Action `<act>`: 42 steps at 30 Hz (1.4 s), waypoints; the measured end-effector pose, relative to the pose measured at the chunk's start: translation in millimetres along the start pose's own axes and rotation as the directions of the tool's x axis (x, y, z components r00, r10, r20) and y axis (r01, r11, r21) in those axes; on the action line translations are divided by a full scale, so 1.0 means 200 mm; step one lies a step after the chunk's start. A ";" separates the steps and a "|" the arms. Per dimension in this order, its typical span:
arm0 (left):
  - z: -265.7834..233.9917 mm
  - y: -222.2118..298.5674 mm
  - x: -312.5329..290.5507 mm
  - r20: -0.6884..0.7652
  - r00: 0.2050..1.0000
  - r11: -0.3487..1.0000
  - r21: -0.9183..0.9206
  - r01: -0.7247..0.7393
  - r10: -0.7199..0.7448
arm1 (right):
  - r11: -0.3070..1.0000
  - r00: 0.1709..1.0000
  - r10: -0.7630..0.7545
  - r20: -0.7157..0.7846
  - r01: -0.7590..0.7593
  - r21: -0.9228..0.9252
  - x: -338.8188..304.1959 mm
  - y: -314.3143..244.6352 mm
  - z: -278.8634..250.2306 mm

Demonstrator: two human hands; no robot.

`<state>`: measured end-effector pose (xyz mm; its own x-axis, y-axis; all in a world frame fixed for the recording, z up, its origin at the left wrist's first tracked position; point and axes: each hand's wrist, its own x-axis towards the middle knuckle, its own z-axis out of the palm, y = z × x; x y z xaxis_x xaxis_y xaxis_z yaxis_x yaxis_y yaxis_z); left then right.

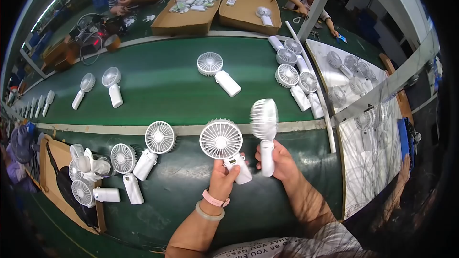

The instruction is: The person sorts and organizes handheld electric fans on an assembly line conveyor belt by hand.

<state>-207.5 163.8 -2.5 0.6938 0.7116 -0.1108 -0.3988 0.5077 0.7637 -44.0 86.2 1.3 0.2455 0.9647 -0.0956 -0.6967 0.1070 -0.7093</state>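
Note:
My left hand (222, 177) is closed round the handle of a white handheld fan (221, 140), its round grille facing up and its thumb beside a small dark display. Close by on the right, my right hand (283, 161) grips a second white handheld fan (264, 120), held upright and seen from its side; its head looks smeared. To the left on the dark green worktop lie two loose fans, one fan (160, 137) farther off and another fan (124, 159) nearer me. A further fan (82, 193) lies at the edge of a cardboard box (48, 174).
Beyond a pale rail, a green conveyor belt (162, 100) carries spaced fans, with a cluster of fans (287, 75) at its right end. Two cardboard trays (252, 26) stand behind it. A white panel (361, 177) with fans flanks my right side. Other people work across the belt.

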 end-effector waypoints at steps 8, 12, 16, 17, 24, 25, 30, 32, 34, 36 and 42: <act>0.02 0.03 -0.01 0.048 0.990 0.991 0.009 0.133 -0.133 | 0.962 0.963 -0.046 -0.265 -0.028 -0.271 0.01 -0.05 0.02; -0.01 0.02 -0.02 0.051 0.988 0.987 0.075 0.141 -0.145 | 0.972 0.970 -0.077 -0.231 0.021 -0.233 0.02 -0.01 -0.01; -0.03 0.02 -0.01 0.173 0.969 0.970 0.196 0.142 -0.176 | 0.954 0.975 -0.102 -0.198 0.040 -0.297 0.00 -0.01 -0.02; -0.02 0.03 -0.01 0.143 0.971 0.971 0.170 0.168 -0.193 | 0.948 0.972 -0.072 -0.222 -0.003 -0.318 0.00 -0.01 -0.02; -0.03 0.02 -0.02 0.155 0.970 0.973 0.170 0.159 -0.186 | 0.942 0.969 -0.090 -0.229 0.008 -0.335 0.00 0.00 0.00; -0.04 0.03 -0.02 0.178 0.969 0.976 0.163 0.144 -0.173 | 0.933 0.972 -0.105 -0.212 0.023 -0.358 0.00 0.01 0.00; -0.05 0.01 -0.01 0.203 0.968 0.988 0.081 0.130 -0.145 | 0.944 0.971 -0.113 -0.211 0.039 -0.327 0.00 0.02 0.01; -0.04 0.01 -0.01 0.162 0.972 0.985 0.068 0.158 -0.168 | 0.937 0.970 -0.119 -0.213 0.038 -0.349 0.00 0.01 0.00; -0.04 0.01 -0.01 0.145 0.974 0.984 0.065 0.164 -0.172 | 0.934 0.965 -0.119 -0.233 0.030 -0.355 0.00 0.02 0.01; -0.05 0.02 -0.02 0.125 0.977 0.984 0.066 0.167 -0.174 | 0.933 0.961 -0.119 -0.250 0.022 -0.359 0.01 0.03 0.01; -0.06 0.01 -0.02 0.141 0.970 0.980 0.013 0.196 -0.196 | 0.937 0.962 -0.123 -0.244 0.032 -0.348 0.01 0.03 0.00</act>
<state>-217.7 168.4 -8.5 0.8360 0.5224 -0.1678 -0.2470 0.6313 0.7351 -47.5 88.0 -2.7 0.4862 0.8562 -0.1746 -0.4105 0.0475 -0.9106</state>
